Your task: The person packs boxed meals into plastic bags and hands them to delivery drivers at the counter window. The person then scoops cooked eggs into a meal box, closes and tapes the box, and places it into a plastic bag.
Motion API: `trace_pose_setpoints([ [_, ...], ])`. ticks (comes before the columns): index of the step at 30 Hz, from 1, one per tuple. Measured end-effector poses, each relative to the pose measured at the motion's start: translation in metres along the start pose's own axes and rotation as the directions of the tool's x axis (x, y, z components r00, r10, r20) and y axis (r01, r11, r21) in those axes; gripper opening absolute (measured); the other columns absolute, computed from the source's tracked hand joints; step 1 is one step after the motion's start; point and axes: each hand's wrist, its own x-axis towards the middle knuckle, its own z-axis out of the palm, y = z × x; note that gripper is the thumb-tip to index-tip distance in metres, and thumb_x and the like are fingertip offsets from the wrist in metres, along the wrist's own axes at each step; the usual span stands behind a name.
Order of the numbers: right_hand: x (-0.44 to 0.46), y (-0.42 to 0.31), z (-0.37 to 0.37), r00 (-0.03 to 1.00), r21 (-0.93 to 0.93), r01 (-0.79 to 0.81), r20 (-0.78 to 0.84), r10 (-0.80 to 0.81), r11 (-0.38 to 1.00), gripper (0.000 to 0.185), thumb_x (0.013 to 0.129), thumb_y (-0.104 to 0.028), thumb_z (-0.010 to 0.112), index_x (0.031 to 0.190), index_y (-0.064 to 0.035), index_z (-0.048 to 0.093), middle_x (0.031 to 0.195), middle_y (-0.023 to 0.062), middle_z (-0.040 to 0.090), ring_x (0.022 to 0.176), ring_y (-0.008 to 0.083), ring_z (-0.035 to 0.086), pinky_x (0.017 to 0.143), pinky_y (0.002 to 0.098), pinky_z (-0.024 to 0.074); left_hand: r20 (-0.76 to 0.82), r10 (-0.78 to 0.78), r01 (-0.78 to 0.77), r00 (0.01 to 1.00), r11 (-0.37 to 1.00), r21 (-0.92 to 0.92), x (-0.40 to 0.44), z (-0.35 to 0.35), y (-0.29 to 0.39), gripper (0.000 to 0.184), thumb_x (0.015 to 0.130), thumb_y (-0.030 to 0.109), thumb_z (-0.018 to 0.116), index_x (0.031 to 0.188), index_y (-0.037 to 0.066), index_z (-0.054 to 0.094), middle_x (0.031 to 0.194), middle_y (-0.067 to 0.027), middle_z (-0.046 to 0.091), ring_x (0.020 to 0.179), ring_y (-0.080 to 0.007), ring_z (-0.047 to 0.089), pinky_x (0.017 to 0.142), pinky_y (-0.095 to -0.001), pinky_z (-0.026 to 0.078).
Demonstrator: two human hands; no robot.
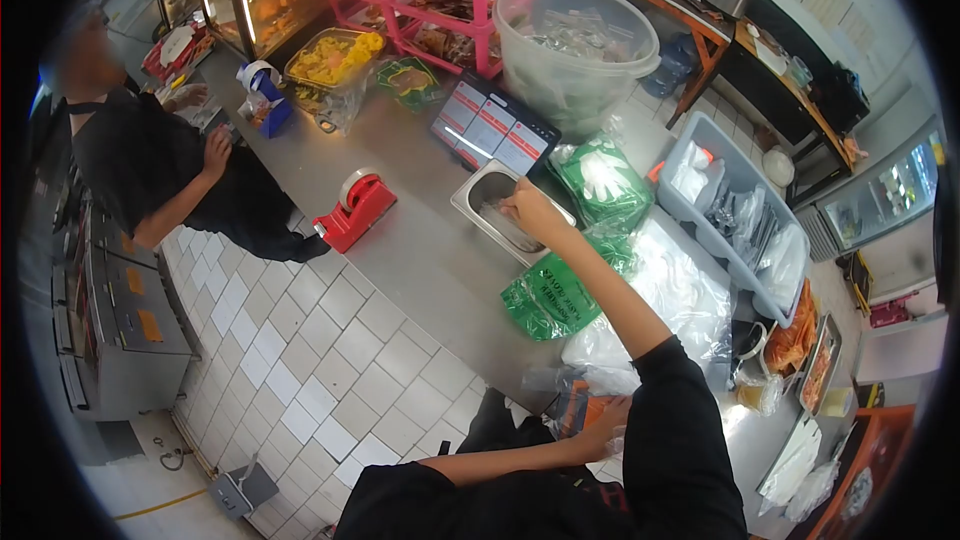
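Note:
My right hand (530,212) reaches into a steel food pan (470,202), its fingers pinched together over clear, crinkled material lying inside. What sits between those fingertips is too small to make out. Low in view, close to my body, my left hand (600,432) is curled, with something clear and plastic-like at its fingers. Beside that hand is an orange box (578,406), partly covered. Green glove packets (552,292) lie against the near side of the pan, and a larger green packet (605,180) printed with white gloves rests to its right.
A tablet (495,125) stands behind the pan. To its left is a red tape dispenser (356,212). Clear plastic bags (670,290) and a grey-blue bin (735,210) occupy the right. Behind are a large clear tub (575,50) and pink shelving (440,0). Another person (150,160) stands at left.

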Motion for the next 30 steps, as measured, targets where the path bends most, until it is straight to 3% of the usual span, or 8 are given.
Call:
trace_pose_setpoints([
  [1,-0.003,-0.002,-0.007,1.0,0.0,-0.007,-0.007,0.007,1.0,0.013,0.076,-0.013,0.062,0.08,-0.0006,0.065,0.076,0.0169,0.054,0.073,0.0286,0.057,0.066,0.0364,0.0459,0.058,0.207,-0.21,0.977,0.864,0.458,0.008,-0.009,0.021,0.052,0.072,0.011,0.054,0.122,0.004,0.043,0.123,-0.0178,0.039,0.118,-0.0357,0.031,0.098,-0.0461,0.024],
  [4,-0.022,-0.025,-0.052,0.981,0.091,-0.084,-0.165,0.098,0.992,0.012,0.074,-0.006,0.063,0.085,-0.0014,0.066,0.077,0.0115,0.053,0.072,0.0256,0.056,0.064,0.0339,0.0446,0.15,0.033,-0.114,0.988,0.812,0.572,0.015,-0.018,0.049,0.044,0.071,0.014,0.058,0.114,0.005,0.049,0.115,-0.0161,0.044,0.113,-0.0337,0.036,0.093,-0.0437,0.03],
  [9,-0.139,-0.079,-0.177,0.895,0.3,-0.245,-0.294,0.334,0.922,0.01,0.073,-0.001,0.061,0.082,-0.0005,0.065,0.076,0.0118,0.061,0.07,0.0237,0.06,0.061,0.0305,0.0462,0.093,-0.007,-0.008,0.996,0.987,0.16,0.015,-0.02,0.061,0.038,0.068,0.019,0.066,0.1,0.003,0.055,0.104,-0.0112,0.05,0.098,-0.0282,0.047,0.083,-0.0378,0.037],
  [15,-0.366,-0.129,-0.182,0.725,0.482,-0.587,-0.043,0.687,0.65,0.012,0.071,0.001,0.063,0.082,-0.0023,0.066,0.077,0.0059,0.066,0.071,0.0129,0.061,0.065,0.0244,0.0477,0.444,0.219,-0.477,0.869,0.609,0.633,0.033,-0.024,0.098,0.033,0.066,0.013,0.065,0.097,0.003,0.057,0.104,-0.0111,0.052,0.1,-0.0276,0.049,0.088,-0.0388,0.04],
  [20,-0.41,-0.157,-0.143,0.602,0.634,-0.532,-0.183,0.777,0.561,0.014,0.074,0.001,0.06,0.089,-0.0002,0.059,0.08,0.009,0.06,0.073,0.0176,0.061,0.064,0.0281,0.0479,0.467,0.007,-0.325,0.884,0.728,0.604,0.049,-0.019,0.138,0.032,0.064,0.011,0.063,0.095,0.003,0.059,0.097,-0.0103,0.056,0.092,-0.0255,0.054,0.073,-0.036,0.046],
  [24,-0.406,-0.167,-0.122,0.699,0.319,-0.505,-0.395,0.597,0.802,0.013,0.076,-0.002,0.059,0.089,-0.0015,0.055,0.079,0.0112,0.054,0.075,0.0275,0.057,0.064,0.0323,0.0456,0.512,-0.08,-0.381,0.855,0.571,0.727,0.061,-0.034,0.119,0.033,0.067,0.015,0.066,0.096,0.002,0.058,0.093,-0.0099,0.058,0.085,-0.0224,0.057,0.068,-0.0312,0.046],
  [26,-0.397,-0.171,-0.114,0.608,0.449,-0.465,-0.464,0.644,0.763,0.013,0.077,-0.003,0.06,0.088,-0.0023,0.054,0.08,0.0112,0.053,0.075,0.0275,0.056,0.063,0.0335,0.0456,0.072,-0.659,0.489,0.749,0.622,0.611,0.068,-0.033,0.117,0.035,0.071,0.02,0.069,0.097,0.0,0.058,0.089,-0.0083,0.061,0.078,-0.0196,0.059,0.066,-0.029,0.046],
  [30,-0.392,-0.167,-0.095,0.422,0.532,-0.52,-0.52,0.742,0.668,0.013,0.077,-0.004,0.061,0.089,-0.002,0.055,0.08,0.0108,0.053,0.071,0.0261,0.057,0.061,0.0333,0.0458,-0.128,-0.584,0.471,0.802,0.486,0.736,0.048,-0.012,0.117,0.038,0.072,0.022,0.071,0.099,-0.001,0.058,0.088,-0.0079,0.062,0.075,-0.0148,0.058,0.067,-0.027,0.046],
])
